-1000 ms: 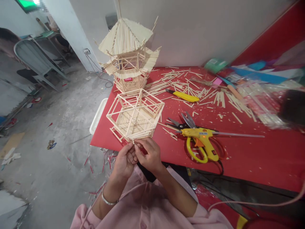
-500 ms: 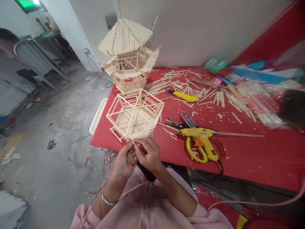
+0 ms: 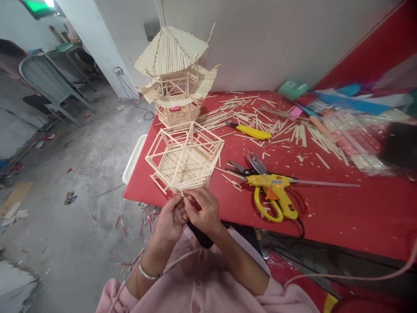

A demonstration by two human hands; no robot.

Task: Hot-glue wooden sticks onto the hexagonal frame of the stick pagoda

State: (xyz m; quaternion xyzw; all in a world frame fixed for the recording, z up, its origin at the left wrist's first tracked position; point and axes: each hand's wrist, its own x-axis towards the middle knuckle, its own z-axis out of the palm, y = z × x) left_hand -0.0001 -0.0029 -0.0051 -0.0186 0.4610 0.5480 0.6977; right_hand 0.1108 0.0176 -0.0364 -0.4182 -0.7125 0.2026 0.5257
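Note:
A hexagonal frame of thin wooden sticks, with a radiating stick floor, sits at the front left of the red table. My left hand and my right hand meet at its near edge. Both are closed, fingertips pinched around a short wooden stick that touches or nearly touches the frame; its lower end is hidden by the fingers. Behind the frame rises a stick pagoda with two tiers of roof.
On the red table to the right lie a yellow glue gun over yellow-handled scissors, a yellow utility knife and many loose sticks. Plastic packets are heaped at the far right. A person sits near a chair.
The view has shifted very slightly. Both hands keep their pinch on the short stick at the same spot by the frame.

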